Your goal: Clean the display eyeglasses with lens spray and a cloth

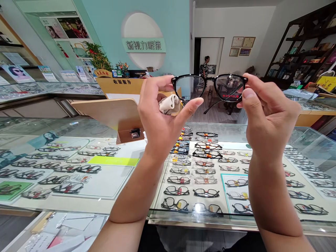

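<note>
A pair of black-framed eyeglasses is raised in front of me, above the glass counter, with red lettering on its right lens. At its left corner, the fingers of my left hand hold the frame, the thumb stretched out below the left lens. Tucked into that same hand is a crumpled beige cloth. My right hand pinches the right corner of the frame between thumb and fingers. One temple arm hangs down behind the right lens; the other is mostly hidden.
Beneath my arms stands a glass display counter with rows of eyeglasses inside. A wooden panel rises on it at left. Below left lies an open drawer of papers and packets. A person is at the far doorway.
</note>
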The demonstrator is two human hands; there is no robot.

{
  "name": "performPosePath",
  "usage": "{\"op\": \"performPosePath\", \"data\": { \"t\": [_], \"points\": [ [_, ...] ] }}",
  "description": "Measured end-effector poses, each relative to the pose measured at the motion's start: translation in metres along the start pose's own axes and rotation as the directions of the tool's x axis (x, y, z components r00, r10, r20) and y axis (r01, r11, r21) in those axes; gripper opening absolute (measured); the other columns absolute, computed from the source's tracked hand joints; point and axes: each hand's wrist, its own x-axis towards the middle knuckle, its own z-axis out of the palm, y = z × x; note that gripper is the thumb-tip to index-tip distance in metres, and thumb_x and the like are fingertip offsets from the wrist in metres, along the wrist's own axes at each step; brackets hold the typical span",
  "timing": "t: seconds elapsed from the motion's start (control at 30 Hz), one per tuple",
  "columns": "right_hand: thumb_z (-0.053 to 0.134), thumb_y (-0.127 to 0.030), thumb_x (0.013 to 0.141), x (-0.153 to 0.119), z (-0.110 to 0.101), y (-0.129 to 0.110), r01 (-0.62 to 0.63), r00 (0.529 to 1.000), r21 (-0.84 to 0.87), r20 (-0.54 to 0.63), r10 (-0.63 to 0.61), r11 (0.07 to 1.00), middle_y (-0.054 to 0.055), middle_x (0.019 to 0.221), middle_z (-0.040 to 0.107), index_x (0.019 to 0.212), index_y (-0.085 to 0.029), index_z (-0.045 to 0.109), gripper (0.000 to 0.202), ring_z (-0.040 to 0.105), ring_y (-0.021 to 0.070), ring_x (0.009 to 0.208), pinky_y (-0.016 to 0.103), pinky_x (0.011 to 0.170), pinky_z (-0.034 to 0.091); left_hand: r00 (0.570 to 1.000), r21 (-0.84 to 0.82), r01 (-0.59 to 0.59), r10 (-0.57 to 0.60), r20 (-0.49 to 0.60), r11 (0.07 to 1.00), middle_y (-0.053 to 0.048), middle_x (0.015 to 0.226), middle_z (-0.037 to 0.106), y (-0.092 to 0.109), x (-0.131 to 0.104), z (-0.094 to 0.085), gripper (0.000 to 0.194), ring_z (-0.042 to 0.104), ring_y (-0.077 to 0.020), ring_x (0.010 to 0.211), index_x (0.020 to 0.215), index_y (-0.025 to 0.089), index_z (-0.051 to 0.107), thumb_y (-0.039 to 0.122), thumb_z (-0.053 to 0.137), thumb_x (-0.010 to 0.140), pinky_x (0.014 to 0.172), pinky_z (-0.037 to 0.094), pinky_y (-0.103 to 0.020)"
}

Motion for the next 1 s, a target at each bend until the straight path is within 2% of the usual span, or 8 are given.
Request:
{"op": "performPosePath", "data": {
  "t": [0.23,0.4,0.53,0.67,0.73,0.87,1.0],
  "points": [
    [0.074,-0.035,0.102,0.0,0.001,0.0,-0.004,1.0,0.013,-0.019,0.004,1.0,0.003,0.097,0.077,0.128,-0.035,0.087,0.028,0.07,0.0201,0.082,0.04,0.07,0.059,0.996,-0.079,0.074,-0.07,0.054,0.994,-0.011,0.128,0.07,-0.004,-0.003,0.0,0.072,0.068,-0.038,0.129,0.135,0.033,0.068,0.082,0.082,0.085,0.101,0.061,-0.055],
    [0.075,-0.035,0.102,0.0,0.001,-0.001,0.026,0.999,0.002,-0.035,-0.026,1.0,0.004,0.105,0.076,0.132,-0.038,0.085,0.032,0.072,0.0214,0.091,0.041,0.072,0.062,0.971,-0.152,0.186,-0.158,0.181,0.971,-0.012,0.133,0.072,-0.014,-0.001,0.003,0.073,0.067,-0.0376,0.131,0.134,0.034,0.069,0.086,0.08,0.084,0.101,0.061,-0.054],
    [0.077,-0.031,0.099,-0.002,0.003,-0.01,0.048,0.998,0.029,-0.038,-0.047,0.998,0.005,0.11,0.074,0.134,-0.039,0.084,0.036,0.074,0.0246,0.103,0.042,0.078,0.062,0.957,-0.174,0.194,-0.147,0.249,0.965,-0.011,0.127,0.074,-0.024,0.001,0.008,0.072,0.07,-0.0362,0.125,0.131,0.034,0.07,0.086,0.082,0.082,0.101,0.061,-0.054],
    [0.077,-0.032,0.1,-0.002,0.005,-0.015,0.042,0.998,0.023,-0.057,-0.04,0.999,0.004,0.115,0.076,0.131,-0.037,0.084,0.032,0.076,0.0251,0.103,0.041,0.076,0.063,0.979,-0.232,0.119,-0.075,0.188,0.966,-0.012,0.133,0.071,-0.032,0.002,0.012,0.075,0.069,-0.0366,0.127,0.133,0.034,0.07,0.086,0.083,0.08,0.104,0.059,-0.056],
    [0.075,-0.033,0.102,-0.001,0.004,-0.013,0.047,0.996,0.029,-0.075,-0.044,0.998,0.002,0.114,0.078,0.127,-0.034,0.085,0.027,0.077,0.0227,0.096,0.04,0.072,0.063,0.986,-0.261,0.096,-0.056,0.156,0.961,-0.011,0.135,0.07,-0.033,0.001,0.014,0.076,0.069,-0.0378,0.126,0.133,0.036,0.072,0.084,0.088,0.076,0.098,0.06,-0.054],
    [0.074,-0.029,0.102,0.002,0.004,-0.008,0.056,0.993,0.089,-0.109,-0.046,0.994,-0.003,0.106,0.081,0.12,-0.033,0.086,0.022,0.072,0.0143,0.08,0.033,0.065,0.059,0.995,-0.296,0.085,-0.064,0.078,0.951,-0.01,0.132,0.071,-0.03,-0.001,0.021,0.076,0.07,-0.0372,0.118,0.131,0.038,0.075,0.075,0.098,0.069,0.076,0.059,-0.044],
    [0.073,-0.023,0.101,0.003,0.004,-0.006,-0.031,0.991,0.241,-0.116,0.061,0.97,-0.002,0.099,0.078,0.112,-0.031,0.088,0.02,0.066,0.0124,0.074,0.031,0.064,0.056,0.998,-0.311,0.06,-0.065,-0.006,0.949,-0.011,0.135,0.069,-0.03,-0.004,0.026,0.081,0.068,-0.033,0.108,0.132,0.034,0.073,0.076,0.098,0.069,0.075,0.057,-0.043]
  ]
}}
